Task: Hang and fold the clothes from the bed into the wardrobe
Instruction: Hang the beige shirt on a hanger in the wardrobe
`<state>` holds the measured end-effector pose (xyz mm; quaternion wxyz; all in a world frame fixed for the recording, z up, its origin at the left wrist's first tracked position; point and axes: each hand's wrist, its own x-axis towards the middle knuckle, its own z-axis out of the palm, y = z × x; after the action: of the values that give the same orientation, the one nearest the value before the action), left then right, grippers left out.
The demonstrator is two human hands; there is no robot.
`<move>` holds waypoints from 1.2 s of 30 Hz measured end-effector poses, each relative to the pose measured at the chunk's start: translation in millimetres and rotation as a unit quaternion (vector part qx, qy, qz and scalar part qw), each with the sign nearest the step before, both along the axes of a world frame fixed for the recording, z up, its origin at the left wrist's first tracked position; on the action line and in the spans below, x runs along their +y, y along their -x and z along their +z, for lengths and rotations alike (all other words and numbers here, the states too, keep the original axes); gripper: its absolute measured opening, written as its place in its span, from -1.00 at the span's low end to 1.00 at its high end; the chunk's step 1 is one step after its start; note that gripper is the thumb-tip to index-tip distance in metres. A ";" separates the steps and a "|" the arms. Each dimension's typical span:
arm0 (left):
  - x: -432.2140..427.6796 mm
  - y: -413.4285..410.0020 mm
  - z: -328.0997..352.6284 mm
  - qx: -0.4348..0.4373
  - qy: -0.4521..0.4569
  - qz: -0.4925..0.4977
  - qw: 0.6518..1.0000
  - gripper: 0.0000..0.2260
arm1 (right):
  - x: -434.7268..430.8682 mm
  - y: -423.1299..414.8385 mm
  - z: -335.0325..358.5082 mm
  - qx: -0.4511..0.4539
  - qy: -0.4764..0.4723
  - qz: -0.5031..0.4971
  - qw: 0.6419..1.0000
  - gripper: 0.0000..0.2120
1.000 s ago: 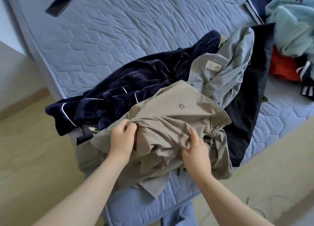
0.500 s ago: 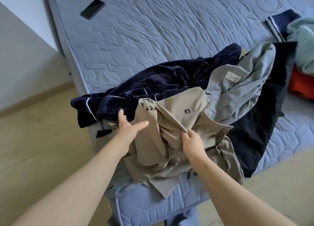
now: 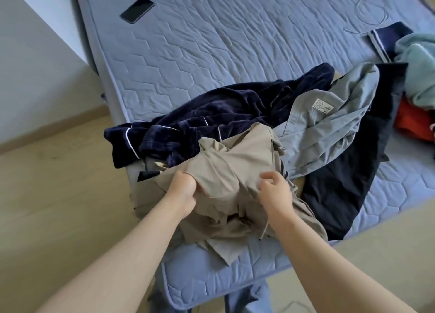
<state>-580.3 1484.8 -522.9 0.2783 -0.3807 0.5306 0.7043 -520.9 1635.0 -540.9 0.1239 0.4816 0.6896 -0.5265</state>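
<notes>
At the near corner of the bed [image 3: 235, 41], your left hand [image 3: 182, 191] grips a bunched fold of the beige garment [image 3: 237, 169], its fingers curled tight into the cloth. Your right hand [image 3: 275, 195] sits over the same garment just beside it, fingers [image 3: 267, 177] curled (whether they pinch the fabric or only touch it cannot be told). The beige garment lies crumpled at the mattress edge, partly hanging over it. Behind it and touching it is a navy velvet garment [image 3: 223, 114] with white piping. To the right is a grey shirt [image 3: 329, 133], its "R" label facing up, overlapping a black garment [image 3: 341, 183]. At the far right edge are a mint garment [image 3: 421, 72], a red garment [image 3: 409, 121] and a navy striped cuff [image 3: 386, 39]. A dark phone [image 3: 137, 9] lies on the bed's far left side, well apart from the clothes.
</notes>
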 end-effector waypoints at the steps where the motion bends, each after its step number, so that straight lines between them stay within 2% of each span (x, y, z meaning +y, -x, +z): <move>1: -3.7 1.8 11.1 -0.009 -0.001 -0.002 1.000 -0.76 | 0.6 -3.9 -0.8 -0.020 -0.038 0.002 0.999 -0.69; 3: -8.9 4.7 27.0 -0.011 -0.025 0.013 1.000 -0.76 | -2.0 -9.1 5.0 -0.059 -0.080 0.011 0.995 -0.62; 4: -10.0 5.6 31.8 -0.003 -0.056 0.012 0.998 -0.77 | -4.6 -9.9 12.3 -0.076 -0.059 0.015 0.995 -0.53; 6: -5.5 7.5 53.2 0.014 -0.077 -0.005 0.997 -0.81 | -12.7 -7.0 26.7 -0.053 0.097 -0.025 0.994 -0.44; 8: 0.6 10.9 80.3 0.036 -0.079 -0.007 0.996 -0.81 | -24.1 -1.3 46.8 -0.010 0.256 -0.046 0.966 -0.60; 11: 1.0 22.2 116.4 0.033 -0.129 0.044 0.990 -0.76 | -37.3 9.8 85.0 0.060 0.310 0.006 0.949 -0.85; 13: -5.6 31.8 134.1 0.041 -0.157 0.050 0.986 -0.74 | -41.0 22.4 114.6 0.094 0.342 0.009 0.935 -0.83; 16: -16.3 33.9 162.6 0.119 -0.155 -0.027 0.980 -0.75 | -43.8 39.4 168.3 0.157 0.418 -0.057 0.893 -0.77; 18: -23.7 33.4 177.3 0.209 -0.110 -0.074 0.969 -0.75 | -43.6 52.0 207.5 0.208 0.463 -0.105 0.855 -0.71; 20: -34.8 29.9 197.6 0.287 -0.082 -0.137 0.945 -0.63 | -45.2 66.8 249.4 0.239 0.491 -0.145 0.825 -0.64; 24: -56.5 14.7 246.1 0.394 -0.046 -0.258 0.881 -0.42 | -62.7 82.6 319.4 0.303 0.499 -0.146 0.799 -0.69; 25: -57.7 13.3 254.5 0.407 -0.009 -0.295 0.864 -0.42 | -66.2 86.4 330.1 0.319 0.495 -0.146 0.795 -0.71; 27: -60.1 12.5 267.6 0.427 0.114 -0.341 0.830 -0.53 | -75.6 89.3 358.1 0.347 0.494 -0.134 0.786 -0.75; 29: -64.6 16.0 280.5 0.437 0.230 -0.321 0.808 -0.73 | -84.6 89.2 387.2 0.376 0.493 -0.117 0.776 -0.76; 31: -71.8 23.2 295.8 0.434 0.272 -0.276 0.813 -0.83 | -90.2 89.8 413.2 0.403 0.486 -0.101 0.769 -0.78; 33: -82.8 31.1 318.9 0.446 0.307 -0.233 0.808 -0.85 | -92.6 90.2 435.5 0.439 0.469 -0.081 0.762 -0.78; 36: -105.9 36.4 364.2 0.486 0.418 -0.167 0.750 -0.79 | -93.6 89.7 461.9 0.492 0.449 -0.060 0.743 -0.83</move>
<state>-616.7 1379.0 -158.7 -0.0901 0.0292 0.8907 0.4447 -610.6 1541.4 -78.9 -0.0624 0.0847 0.3084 -0.9454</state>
